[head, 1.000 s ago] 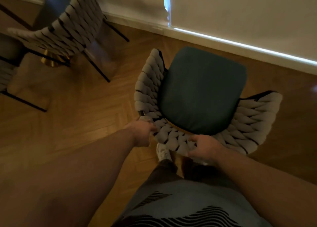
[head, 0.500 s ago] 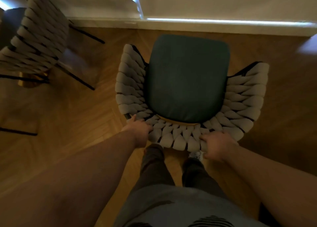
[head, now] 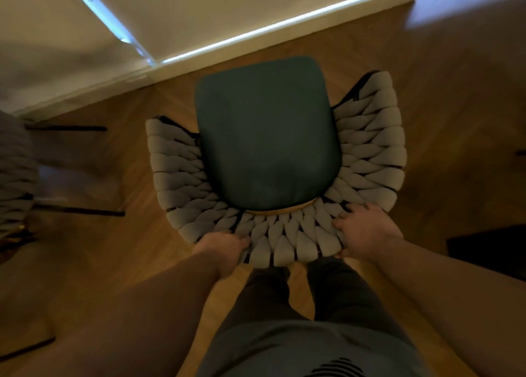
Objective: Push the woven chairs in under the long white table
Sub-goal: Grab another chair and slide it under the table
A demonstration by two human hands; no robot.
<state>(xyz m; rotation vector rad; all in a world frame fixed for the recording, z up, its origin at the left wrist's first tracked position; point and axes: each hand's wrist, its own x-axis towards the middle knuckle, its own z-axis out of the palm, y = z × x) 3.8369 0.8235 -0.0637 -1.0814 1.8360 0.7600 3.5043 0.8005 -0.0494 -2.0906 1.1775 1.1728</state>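
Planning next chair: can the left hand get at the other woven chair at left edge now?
Probably not yet. The left hand grips the green-cushioned woven chair by its backrest, and the other woven chair stands apart to the left. Only parquet floor lies between, so nothing blocks it.

Grey woven chair (head: 367, 154), dark green seat, stands upright, seat front near the skirting board (head: 284, 34); second woven chair (head: 14, 177), blurred, also near the skirting board

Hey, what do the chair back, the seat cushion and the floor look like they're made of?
Chair back: thick grey padded fabric strands, woven, matte; soft bulges suggest stuffing. Seat cushion: dark green upholstery, likely velvety fabric, faint dull sheen. Floor: wood parquet, angled plank seams, light gloss from reflections.
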